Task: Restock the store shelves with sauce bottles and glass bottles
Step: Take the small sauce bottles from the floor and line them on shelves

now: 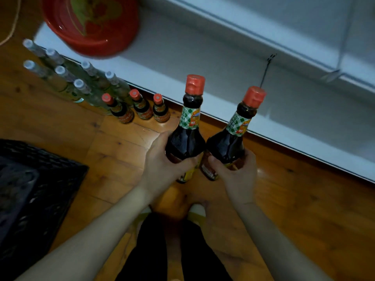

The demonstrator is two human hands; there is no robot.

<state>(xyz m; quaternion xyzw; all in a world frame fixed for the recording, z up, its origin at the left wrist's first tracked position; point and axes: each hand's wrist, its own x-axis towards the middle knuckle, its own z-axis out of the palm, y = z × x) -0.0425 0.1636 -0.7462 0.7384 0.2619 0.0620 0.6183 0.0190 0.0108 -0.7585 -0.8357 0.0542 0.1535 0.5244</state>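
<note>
Head view; looks steeply down, close over hands (168,165); floor (121,142) below.

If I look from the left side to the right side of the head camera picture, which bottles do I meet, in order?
Clear glass bottles, three small sauce bottles on the floor, first big sauce bottle in the left hand, second big sauce bottle in the right hand.

Five sauce bottles (185,138): one in the left hand (162,165), one in the right hand (235,175), and three standing on the floor (304,199) by the front edge of the shelf (203,57). Seven clear glass bottles (60,70) with pale caps stand beside those three. One red basin (91,37). One black crate (30,189).
</note>
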